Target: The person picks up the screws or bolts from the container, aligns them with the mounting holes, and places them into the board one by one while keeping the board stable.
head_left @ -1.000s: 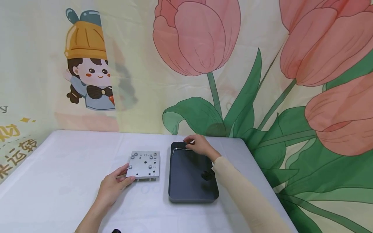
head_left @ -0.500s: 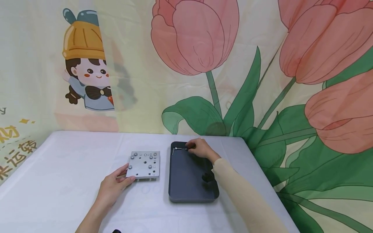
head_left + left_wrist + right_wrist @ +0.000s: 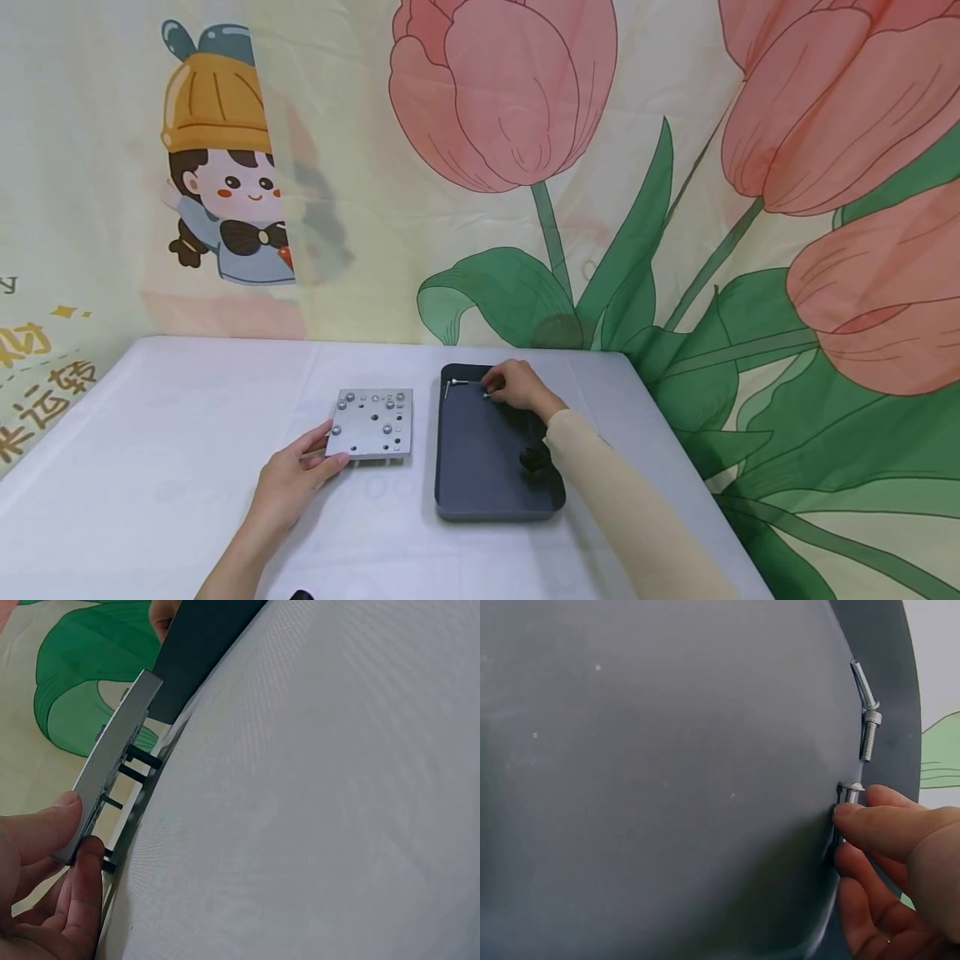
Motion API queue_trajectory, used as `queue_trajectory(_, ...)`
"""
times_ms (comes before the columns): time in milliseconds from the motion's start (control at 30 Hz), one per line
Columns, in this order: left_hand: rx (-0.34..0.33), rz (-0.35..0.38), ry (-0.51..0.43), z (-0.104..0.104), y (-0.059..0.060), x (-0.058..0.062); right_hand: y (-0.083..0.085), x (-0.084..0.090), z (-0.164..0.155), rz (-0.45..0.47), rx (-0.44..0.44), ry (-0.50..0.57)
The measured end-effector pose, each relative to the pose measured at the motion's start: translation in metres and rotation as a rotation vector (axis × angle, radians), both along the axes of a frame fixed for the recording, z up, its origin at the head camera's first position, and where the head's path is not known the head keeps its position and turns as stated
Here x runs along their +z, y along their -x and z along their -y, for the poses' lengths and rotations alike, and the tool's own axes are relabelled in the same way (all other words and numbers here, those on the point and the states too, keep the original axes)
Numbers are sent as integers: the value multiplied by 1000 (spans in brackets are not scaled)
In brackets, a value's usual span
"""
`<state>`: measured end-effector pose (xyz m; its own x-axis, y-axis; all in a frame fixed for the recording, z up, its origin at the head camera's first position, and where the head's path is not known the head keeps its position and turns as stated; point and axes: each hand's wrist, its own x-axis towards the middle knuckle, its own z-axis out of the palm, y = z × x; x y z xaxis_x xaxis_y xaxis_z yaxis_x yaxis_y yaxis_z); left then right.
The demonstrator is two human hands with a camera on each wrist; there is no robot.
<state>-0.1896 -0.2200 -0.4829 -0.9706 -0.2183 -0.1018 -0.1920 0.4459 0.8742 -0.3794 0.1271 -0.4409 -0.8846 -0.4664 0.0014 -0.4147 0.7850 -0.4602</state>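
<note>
My left hand (image 3: 288, 479) grips the near left corner of a square silver metal plate (image 3: 362, 440), thumb on one face and fingers beneath. Several bolt heads and holes dot its upper face. In the left wrist view, dark bolt shanks (image 3: 133, 774) stick out under the plate (image 3: 112, 759). Inside the far end of a dark grey tray (image 3: 498, 513), my right hand (image 3: 519, 387) pinches a silver screw (image 3: 852, 792) between thumb and fingers; its head shows above the fingertips. Two more screws lie beside it along the tray wall, one a socket-head screw (image 3: 869, 736), the other a slanted screw (image 3: 863, 681).
A white cloth (image 3: 172, 467) covers the table, with the tray standing to the right of the plate. Below my right sleeve (image 3: 600, 467) a small black object (image 3: 534, 457) shows over the tray. A printed tulip backdrop (image 3: 502, 92) hangs behind the table.
My right hand has drawn slightly nearer and to the right along the tray's far end, and a screw head now shows at its fingertips. The left hand and plate stay put.
</note>
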Motion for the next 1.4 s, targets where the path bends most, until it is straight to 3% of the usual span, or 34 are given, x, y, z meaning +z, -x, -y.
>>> queue_trajectory(333,-2,-3,11,0,0,1,-4,-1,3,-82,32,-143)
queue_trajectory(567,8,4,-4,-1,-2,2,-4,1,5,-97,25,-154)
queue_trajectory(1400,8,6,-4,-1,0,2,-17,17,26,-27,85,206)
